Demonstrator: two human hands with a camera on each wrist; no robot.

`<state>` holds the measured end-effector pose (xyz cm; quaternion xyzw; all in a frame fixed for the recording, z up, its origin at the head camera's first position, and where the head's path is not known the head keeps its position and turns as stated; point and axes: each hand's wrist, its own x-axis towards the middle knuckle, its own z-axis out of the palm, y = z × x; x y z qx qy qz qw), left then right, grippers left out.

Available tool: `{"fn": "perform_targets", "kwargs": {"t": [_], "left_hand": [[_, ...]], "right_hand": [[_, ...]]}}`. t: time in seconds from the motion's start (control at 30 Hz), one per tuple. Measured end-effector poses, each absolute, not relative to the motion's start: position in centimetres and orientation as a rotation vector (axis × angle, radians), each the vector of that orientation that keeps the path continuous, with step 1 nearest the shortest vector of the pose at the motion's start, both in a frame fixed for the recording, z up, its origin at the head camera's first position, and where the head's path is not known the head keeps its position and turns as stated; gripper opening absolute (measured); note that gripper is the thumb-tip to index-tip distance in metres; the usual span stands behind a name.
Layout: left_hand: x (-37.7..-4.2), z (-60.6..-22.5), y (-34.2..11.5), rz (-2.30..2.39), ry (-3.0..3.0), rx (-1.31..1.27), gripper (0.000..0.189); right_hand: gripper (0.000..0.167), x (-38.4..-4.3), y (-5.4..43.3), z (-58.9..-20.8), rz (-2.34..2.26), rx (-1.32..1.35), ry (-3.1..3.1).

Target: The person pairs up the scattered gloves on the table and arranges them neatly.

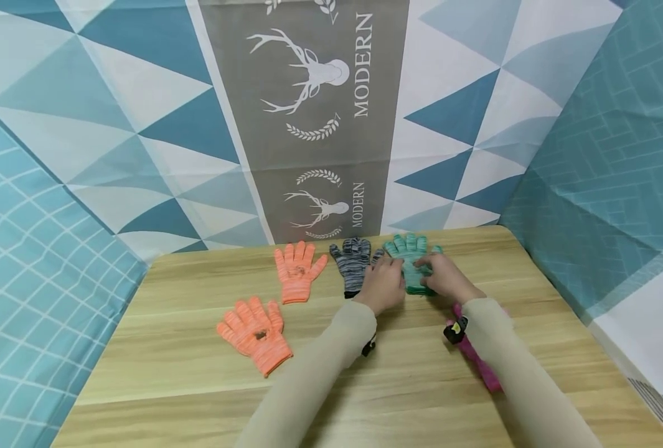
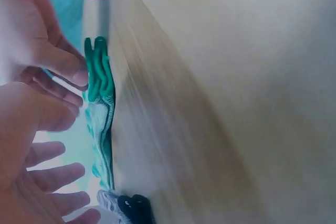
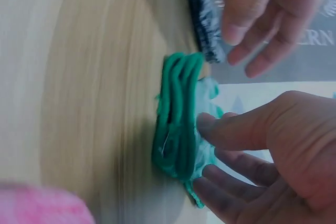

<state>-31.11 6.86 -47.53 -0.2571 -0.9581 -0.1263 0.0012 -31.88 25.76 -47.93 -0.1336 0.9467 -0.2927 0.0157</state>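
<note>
A green knit glove (image 1: 411, 264) lies at the back of the table, fingers pointing to the wall. Its cuff end shows several thick layers (image 3: 177, 114) in the right wrist view. My right hand (image 1: 447, 277) is over its right side, with thumb and fingertips right at the cuff and the fingers loosely bent. On the left side of the green glove is my left hand (image 1: 386, 285), its fingers (image 2: 60, 176) spread and relaxed with nothing in them. A grey-and-black glove (image 1: 352, 266) lies just left of it, partly covered by that hand.
Two orange gloves (image 1: 296, 274) (image 1: 257, 333) with dark marks lie on the left of the wooden table (image 1: 185, 386). A pink glove (image 1: 485, 367) is partly hidden under the right forearm. Patterned cloth (image 1: 320, 149) hangs behind the table.
</note>
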Motion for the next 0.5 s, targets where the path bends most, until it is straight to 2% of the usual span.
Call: {"fn": "perform_targets", "kwargs": {"t": [0.23, 0.5], "left_hand": [[-30.0, -47.2, 4.9, -0.769, -2.957, -0.680, 0.055], [-28.6, -46.8, 2.7, -0.831, -2.880, -0.604, 0.069]], "right_hand": [[0.034, -29.4, 24.4, -48.0, -1.168, -0.340, 3.003], [0.044, -27.1, 22.7, -47.5, -1.310, -0.229, 3.054]]}}
